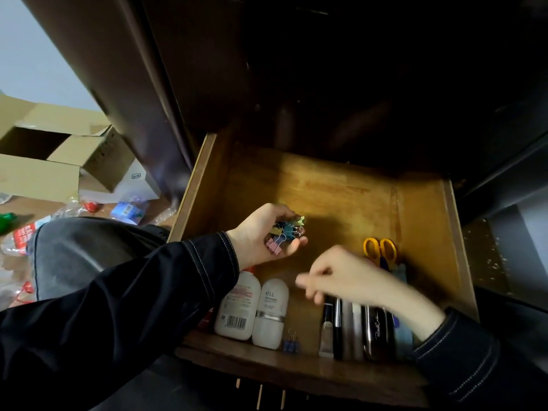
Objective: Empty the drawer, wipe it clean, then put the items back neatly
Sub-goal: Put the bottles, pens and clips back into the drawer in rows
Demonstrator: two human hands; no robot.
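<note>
Left hand (261,232): curled round clips (286,232).
Right hand (341,277): blurred, grip unclear.
Drawer (341,191) front: bottles (237,310), blue clip (290,345), pens (355,327), scissors (380,250).

"eLL" on the white bottle (271,310)

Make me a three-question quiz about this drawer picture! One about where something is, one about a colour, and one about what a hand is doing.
1. Where is the lone blue clip?
A) between the bottles and the pens
B) on the floor
C) in the cardboard box

2. What colour are the handles of the scissors?
A) red
B) yellow
C) green

3. What is the left hand doing?
A) lying flat and empty
B) waving in the air
C) holding a bunch of clips

Answers:
1 A, it lies in the gap between them.
2 B, both loops are yellow.
3 C, its fingers curl round many coloured clips.
</note>
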